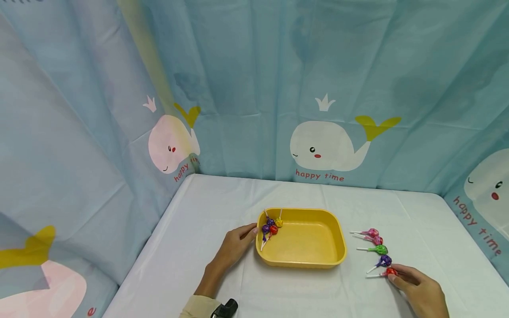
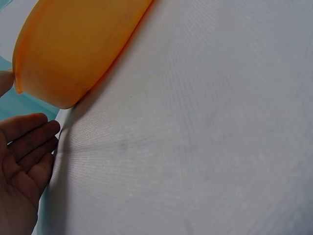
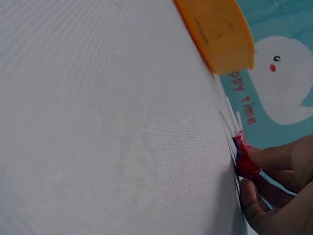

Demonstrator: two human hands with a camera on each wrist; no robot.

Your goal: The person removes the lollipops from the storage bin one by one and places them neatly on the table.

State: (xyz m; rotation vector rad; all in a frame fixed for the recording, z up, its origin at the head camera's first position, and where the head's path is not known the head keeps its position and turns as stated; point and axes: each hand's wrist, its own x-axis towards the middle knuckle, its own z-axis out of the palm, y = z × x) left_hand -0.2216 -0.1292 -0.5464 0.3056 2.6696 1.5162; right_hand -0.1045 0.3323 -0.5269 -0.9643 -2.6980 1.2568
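In the head view my left hand (image 1: 233,245) rests at the left rim of a yellow tray (image 1: 306,264). Its thumb (image 2: 6,81) touches the rim in the left wrist view, while the other fingers stay extended beside the tray. At the right, my right hand (image 1: 422,291) pinches the wrapped head of a red lollipop (image 1: 391,272), whose white stick points left. Just behind it lies a purple lollipop (image 1: 385,261), then a green lollipop (image 1: 381,250) and two pink lollipops (image 1: 377,240), forming a column. The right wrist view shows fingertips around the red lollipop (image 3: 248,167).
Inside the tray's left end lie two purple lollipops (image 1: 265,229), a red lollipop (image 1: 273,229) and a yellow lollipop (image 1: 279,222). A white cloth (image 1: 214,203) covers the table. Blue curtains (image 1: 246,88) with whale prints hang behind and at both sides.
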